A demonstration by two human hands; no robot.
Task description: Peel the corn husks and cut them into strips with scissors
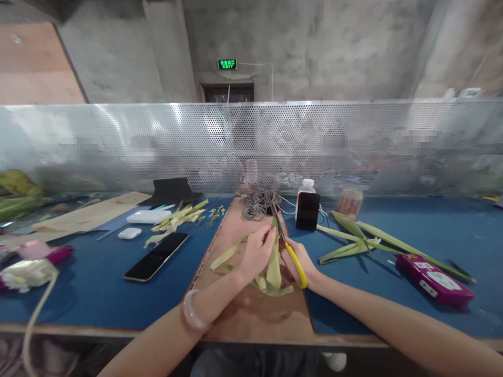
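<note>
In the middle of the head view, my left hand (257, 250) pinches a pale green corn husk (274, 269) above a brown board. A wide part of the husk hangs below the fingers, and a narrower strip (229, 255) reaches out to the left. My right hand (302, 262) grips scissors with yellow handles (295, 263), close beside the left hand. Their blades point up and away along the upper tip of the husk. Whether the blades touch the husk I cannot tell. More husk pieces lie on the board beneath both hands.
Grey string (259, 203) is heaped at the board's far end. On the left lie a phone (157, 256), a white earbud case (129, 233) and cut husk strips (183, 215). To the right are a bottle (308, 184), a black device (307, 211), green leaves (349, 246) and a magenta packet (434, 279).
</note>
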